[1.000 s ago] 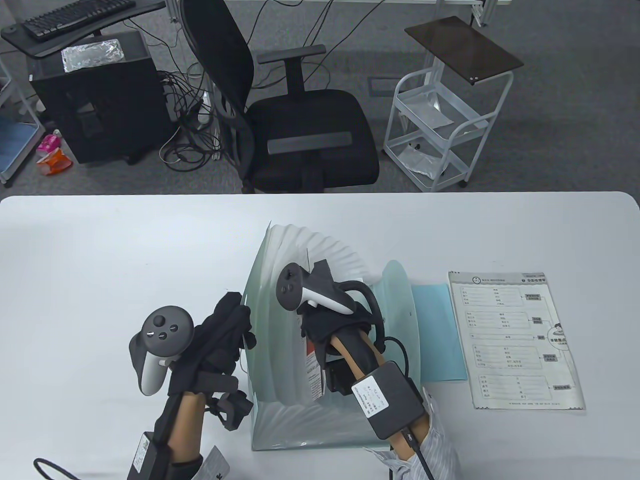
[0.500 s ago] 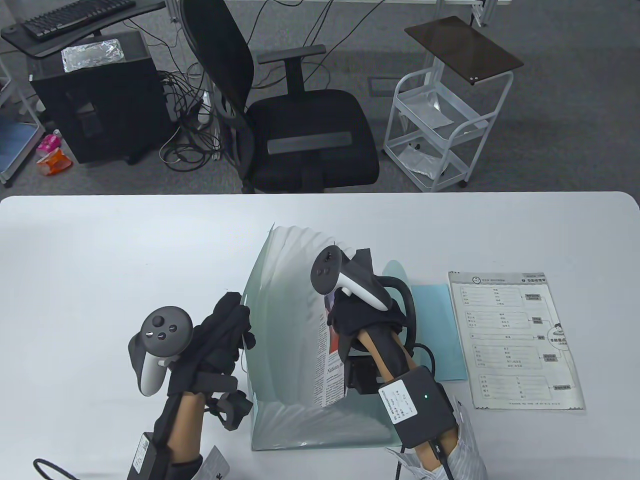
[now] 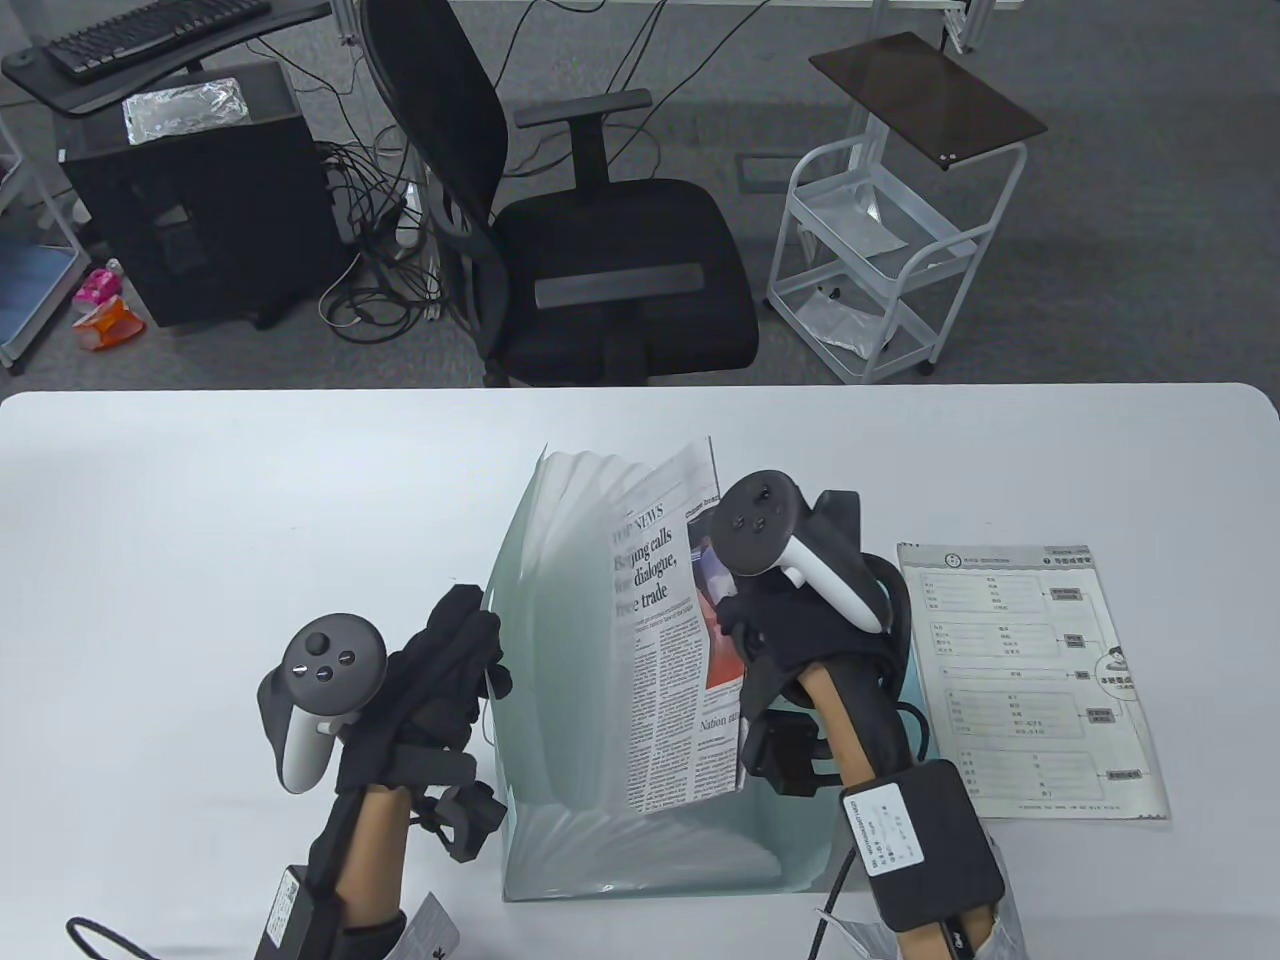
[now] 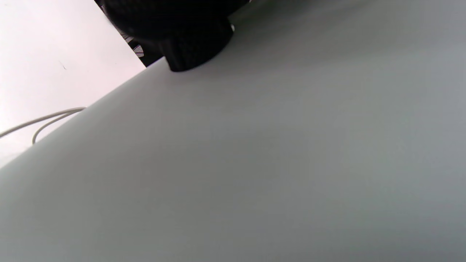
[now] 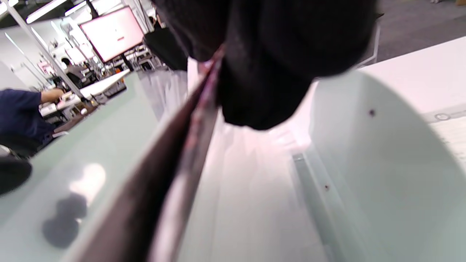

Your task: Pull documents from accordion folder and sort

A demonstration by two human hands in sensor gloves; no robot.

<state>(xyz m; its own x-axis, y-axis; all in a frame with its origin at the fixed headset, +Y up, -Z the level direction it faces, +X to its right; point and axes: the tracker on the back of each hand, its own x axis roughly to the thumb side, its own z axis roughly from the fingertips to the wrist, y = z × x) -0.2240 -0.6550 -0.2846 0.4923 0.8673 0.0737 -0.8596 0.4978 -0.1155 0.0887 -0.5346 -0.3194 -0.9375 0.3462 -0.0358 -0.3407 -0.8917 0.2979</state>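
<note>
Table view gave me the clearest read: my right hand point(image 3: 790, 625) pinched a newspaper page point(image 3: 670, 640) by its right edge and held it upright, its lower part standing in or just above the fanned pockets of the pale green accordion folder point(image 3: 560, 620), so I judged it about clear of the folder. My left hand point(image 3: 440, 670) was curled against the folder's left wall, bracing it; whether the fingers actually gripped the wall I could not tell, because the left wrist view showed little more than a grey surface and one dark fingertip. Right wrist view was blurred, but it showed my gloved fingers point(image 5: 262, 72) closed on the paper's edge, with the folder's flap point(image 5: 382, 163) curving to the right. As for progress, two sheets already lay flat on the table to the folder's right: a light blue sheet point(image 3: 875, 690), partly behind my right arm, and just beside it a printed worksheet point(image 3: 1030, 680) with boxes and lines. So I reckoned the sorting was under way, with this page yet to be set down and the remaining pockets yet to be checked; I could not see what they held. All of it sat on a white table point(image 3: 200, 520) with rounded corners. Beyond its far edge were grey carpet, a black office chair point(image 3: 600, 250), a white rolling cart point(image 3: 890, 260), and a dark computer case point(image 3: 190, 190) with loose cables beside it.
</note>
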